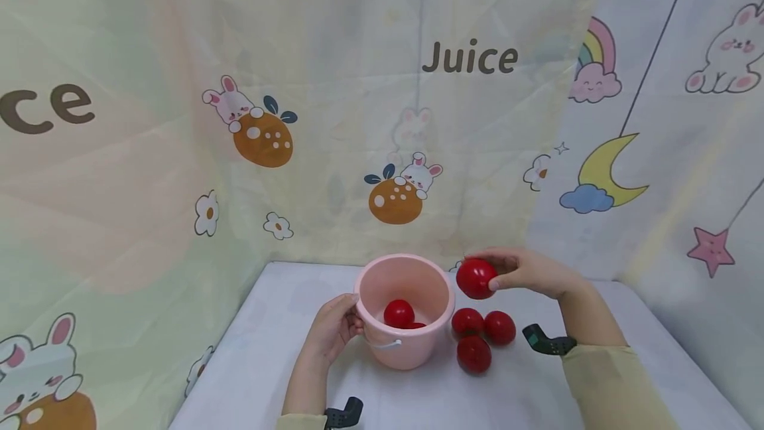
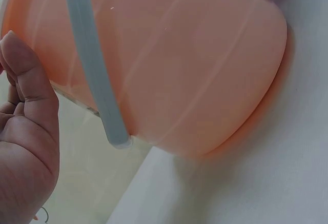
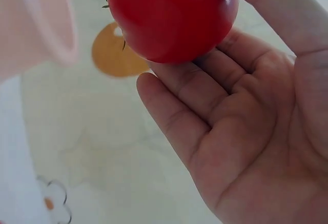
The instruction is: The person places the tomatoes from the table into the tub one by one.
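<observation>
A pink bucket (image 1: 406, 350) with a light grey handle (image 2: 92, 60) stands upright on the table. My left hand (image 1: 333, 327) grips its rim at the left side, thumb on the outer wall in the left wrist view. Inside the bucket lie a red tomato (image 1: 398, 313) and part of another red one, mostly hidden by the front wall. Just right of the rim, in the air, my right hand (image 1: 525, 271) holds a tomato (image 3: 171, 19) between thumb and fingers. A bit of green stem shows on it in the right wrist view.
Three more tomatoes (image 1: 474, 355) lie clustered on the white table (image 1: 274, 310), right of the bucket and below my right hand. Printed cloth (image 1: 334, 118) hangs behind the table and along both sides.
</observation>
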### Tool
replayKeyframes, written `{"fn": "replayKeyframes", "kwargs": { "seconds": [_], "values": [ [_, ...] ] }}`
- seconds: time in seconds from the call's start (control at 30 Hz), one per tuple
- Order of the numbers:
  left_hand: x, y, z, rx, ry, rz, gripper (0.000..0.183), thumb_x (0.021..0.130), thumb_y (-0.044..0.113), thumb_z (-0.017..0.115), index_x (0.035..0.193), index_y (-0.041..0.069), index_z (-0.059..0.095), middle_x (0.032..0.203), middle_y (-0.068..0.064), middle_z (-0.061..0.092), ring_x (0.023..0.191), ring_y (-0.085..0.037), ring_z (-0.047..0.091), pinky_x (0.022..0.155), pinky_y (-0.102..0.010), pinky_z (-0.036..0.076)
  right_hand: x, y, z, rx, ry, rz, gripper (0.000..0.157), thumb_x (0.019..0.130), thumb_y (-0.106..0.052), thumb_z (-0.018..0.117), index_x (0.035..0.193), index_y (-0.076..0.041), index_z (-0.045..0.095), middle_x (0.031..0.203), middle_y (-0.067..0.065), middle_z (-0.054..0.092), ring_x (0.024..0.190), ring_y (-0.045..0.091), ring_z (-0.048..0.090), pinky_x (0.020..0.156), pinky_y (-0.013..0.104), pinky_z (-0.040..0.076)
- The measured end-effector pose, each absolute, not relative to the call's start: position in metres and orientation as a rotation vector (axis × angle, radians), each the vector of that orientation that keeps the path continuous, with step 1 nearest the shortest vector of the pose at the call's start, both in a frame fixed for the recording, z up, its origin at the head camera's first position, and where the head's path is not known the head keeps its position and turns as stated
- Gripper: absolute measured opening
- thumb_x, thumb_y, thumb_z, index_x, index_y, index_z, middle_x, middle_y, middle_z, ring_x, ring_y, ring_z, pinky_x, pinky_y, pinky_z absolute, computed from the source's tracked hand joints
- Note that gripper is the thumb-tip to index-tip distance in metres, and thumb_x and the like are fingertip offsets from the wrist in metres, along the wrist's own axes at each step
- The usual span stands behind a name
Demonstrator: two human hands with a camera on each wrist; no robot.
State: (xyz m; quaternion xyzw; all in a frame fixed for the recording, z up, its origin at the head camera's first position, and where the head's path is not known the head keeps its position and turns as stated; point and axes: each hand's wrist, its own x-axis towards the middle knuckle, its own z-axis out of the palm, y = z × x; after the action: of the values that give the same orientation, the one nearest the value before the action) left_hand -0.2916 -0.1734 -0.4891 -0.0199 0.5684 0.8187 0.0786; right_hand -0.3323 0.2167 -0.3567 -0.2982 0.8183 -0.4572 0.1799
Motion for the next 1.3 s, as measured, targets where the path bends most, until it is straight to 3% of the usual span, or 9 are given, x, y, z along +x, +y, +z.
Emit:
{"fn": "replayKeyframes", "kwargs": {
  "seconds": [0.37, 0.77, 0.97, 1.13, 1.3],
  "values": [
    [-0.292, -0.176, -0.489, -0.056, 1.710, 2.436, 0.047, 0.095, 0.034, 0.062, 0.117, -0.007, 0.057, 0.073, -0.002, 0.062, 0.062, -0.012, 0.058, 0.064, -0.022, 0.056, -0.363, 0.163, -0.327, -0.814, 2.304, -1.241, 0.060, 0.081, -0.027, 0.079, 0.137, -0.022, 0.056, 0.130, 0.006, 0.062, 0.120, 0.030, 0.058, 0.089, 0.044, 0.057],
    [-0.291, -0.179, -0.489, -0.084, 1.726, 2.423, 0.048, 0.095, 0.034, 0.061, 0.121, -0.007, 0.057, 0.074, -0.001, 0.063, 0.063, -0.012, 0.059, 0.066, -0.023, 0.057, -0.394, 0.093, -0.349, -0.765, 2.293, -1.074, 0.049, 0.081, -0.038, 0.079, 0.126, -0.029, 0.064, 0.122, -0.002, 0.067, 0.118, 0.023, 0.058, 0.096, 0.045, 0.053],
    [-0.292, -0.178, -0.490, -0.070, 1.739, 2.410, 0.049, 0.096, 0.035, 0.061, 0.122, -0.006, 0.057, 0.076, -0.001, 0.063, 0.065, -0.013, 0.060, 0.068, -0.024, 0.058, -0.399, 0.066, -0.366, -0.683, 2.333, -0.958, 0.048, 0.075, -0.045, 0.082, 0.119, -0.035, 0.067, 0.116, -0.006, 0.068, 0.115, 0.021, 0.057, 0.092, 0.045, 0.055],
    [-0.293, -0.177, -0.492, -0.053, 1.736, 2.415, 0.047, 0.095, 0.035, 0.061, 0.121, -0.005, 0.059, 0.076, -0.002, 0.064, 0.066, -0.013, 0.061, 0.069, -0.024, 0.058, -0.400, 0.050, -0.380, -0.582, 2.357, -0.902, 0.051, 0.070, -0.047, 0.084, 0.116, -0.033, 0.068, 0.112, -0.006, 0.068, 0.113, 0.021, 0.057, 0.088, 0.045, 0.057],
    [-0.293, -0.177, -0.491, -0.045, 1.735, 2.416, 0.045, 0.096, 0.035, 0.062, 0.118, -0.003, 0.061, 0.076, -0.002, 0.064, 0.065, -0.012, 0.061, 0.069, -0.024, 0.059, -0.402, 0.041, -0.397, -0.509, 2.242, -0.945, 0.046, 0.075, -0.036, 0.085, 0.116, -0.022, 0.068, 0.113, -0.001, 0.068, 0.111, 0.023, 0.059, 0.093, 0.046, 0.056]
  ]
}}
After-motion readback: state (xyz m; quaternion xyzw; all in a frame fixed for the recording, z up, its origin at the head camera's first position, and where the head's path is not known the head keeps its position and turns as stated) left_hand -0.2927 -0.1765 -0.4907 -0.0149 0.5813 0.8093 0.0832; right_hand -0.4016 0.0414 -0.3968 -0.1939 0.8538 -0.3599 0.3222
